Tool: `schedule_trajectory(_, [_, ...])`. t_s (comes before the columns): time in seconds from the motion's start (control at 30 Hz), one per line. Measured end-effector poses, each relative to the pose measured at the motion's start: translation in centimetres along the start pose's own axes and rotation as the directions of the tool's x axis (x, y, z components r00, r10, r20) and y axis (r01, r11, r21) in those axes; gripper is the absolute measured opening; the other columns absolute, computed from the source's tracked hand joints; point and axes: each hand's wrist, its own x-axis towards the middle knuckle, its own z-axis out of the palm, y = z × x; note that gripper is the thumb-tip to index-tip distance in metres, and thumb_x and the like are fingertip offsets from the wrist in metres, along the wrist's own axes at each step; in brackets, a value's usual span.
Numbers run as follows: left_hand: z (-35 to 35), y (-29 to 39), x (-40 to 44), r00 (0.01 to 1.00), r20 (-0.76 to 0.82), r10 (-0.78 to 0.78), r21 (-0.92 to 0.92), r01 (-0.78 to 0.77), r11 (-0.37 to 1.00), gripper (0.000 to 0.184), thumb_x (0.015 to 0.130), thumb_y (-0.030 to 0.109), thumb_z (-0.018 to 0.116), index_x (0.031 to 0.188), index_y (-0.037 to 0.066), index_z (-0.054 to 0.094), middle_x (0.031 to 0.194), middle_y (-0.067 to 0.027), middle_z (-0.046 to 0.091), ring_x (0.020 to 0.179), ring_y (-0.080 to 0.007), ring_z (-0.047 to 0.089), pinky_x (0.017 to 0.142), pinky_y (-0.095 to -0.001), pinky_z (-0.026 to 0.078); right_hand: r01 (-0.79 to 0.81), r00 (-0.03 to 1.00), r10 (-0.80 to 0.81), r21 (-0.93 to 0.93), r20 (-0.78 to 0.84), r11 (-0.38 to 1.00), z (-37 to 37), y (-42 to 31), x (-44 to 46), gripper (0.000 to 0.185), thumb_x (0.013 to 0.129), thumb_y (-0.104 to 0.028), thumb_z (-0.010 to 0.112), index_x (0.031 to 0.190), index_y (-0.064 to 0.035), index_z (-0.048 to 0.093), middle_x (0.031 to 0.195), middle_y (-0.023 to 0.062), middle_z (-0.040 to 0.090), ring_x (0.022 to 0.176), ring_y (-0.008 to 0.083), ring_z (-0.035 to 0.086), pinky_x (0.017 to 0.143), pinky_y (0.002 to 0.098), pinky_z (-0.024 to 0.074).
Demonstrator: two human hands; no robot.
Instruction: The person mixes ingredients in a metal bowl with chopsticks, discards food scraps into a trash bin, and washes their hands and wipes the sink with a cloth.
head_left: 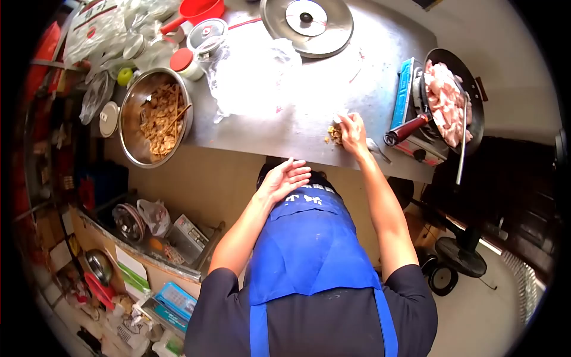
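My right hand [352, 132] is over the steel table [256, 137] near its front edge, fingers closed at a small pile of brown and yellow bits [335, 135]; what the fingertips pinch is too small to name. A spoon-like metal utensil [378, 150] lies just right of that hand. My left hand [288, 179] is palm up in front of the blue apron [315, 250], below the table edge, fingers spread and empty. Farther right, a wok [476, 89] of raw pale pink meat [446, 98] rests on a portable stove [404, 89], a metal utensil in it.
On the left stands a steel bowl [132, 119] of brown pieces with chopsticks. Behind are a clear plastic bag [250, 77], a red-lidded jar [182, 59], a red ladle [201, 9] and a large round lid [333, 30]. A fan [461, 256] stands at the lower right.
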Motion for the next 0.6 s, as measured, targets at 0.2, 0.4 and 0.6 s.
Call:
schedule_trajectory(0.2, [-1.6, -0.9, 3.9, 0.955, -0.03, -0.297, -0.133, 0.29, 0.948, 0.051, 0.106, 0.025, 0.036, 0.139, -0.012, 0.044, 0.144, -0.0329, 0.047, 0.137, -0.0456, 0.045, 0.115, -0.057, 0.039, 0.177, 0.984, -0.177, 0.001, 0.01, 0.984, 1.3, 0.7, 0.7, 0.024, 0.088, -0.009, 0.066, 0.109, -0.012, 0.074, 0.095, 0.0183, 0.06, 0.09, 0.0378, 0.058, 0.079, 0.047, 0.0484])
schedule_trajectory(0.4, [-3.0, -4.4, 9.5, 0.925, 0.009, -0.38, -0.137, 0.377, 0.916, 0.054, 0.105, 0.026, 0.035, 0.14, -0.014, 0.042, 0.146, -0.0343, 0.043, 0.136, -0.0478, 0.044, 0.115, -0.0585, 0.037, 0.096, 0.985, -0.106, 0.079, 0.133, 0.992, 0.2, -0.7, -0.1, 0.024, 0.089, -0.02, 0.069, 0.112, -0.0207, 0.075, 0.112, 0.0135, 0.058, 0.106, 0.0337, 0.055, 0.092, 0.0439, 0.0459])
schedule_trajectory(0.6, [-4.4, -5.9, 12.8, 0.933, 0.101, -0.347, -0.127, 0.358, 0.925, 0.055, 0.107, 0.027, 0.032, 0.139, -0.017, 0.042, 0.146, -0.0361, 0.043, 0.138, -0.0484, 0.042, 0.117, -0.0594, 0.034, 0.038, 0.998, -0.04, 0.05, 0.048, 0.998, -0.1, -3.2, -2.1, 0.028, 0.085, -0.028, 0.075, 0.112, -0.0215, 0.075, 0.116, 0.0137, 0.058, 0.11, 0.033, 0.053, 0.094, 0.0445, 0.0438])
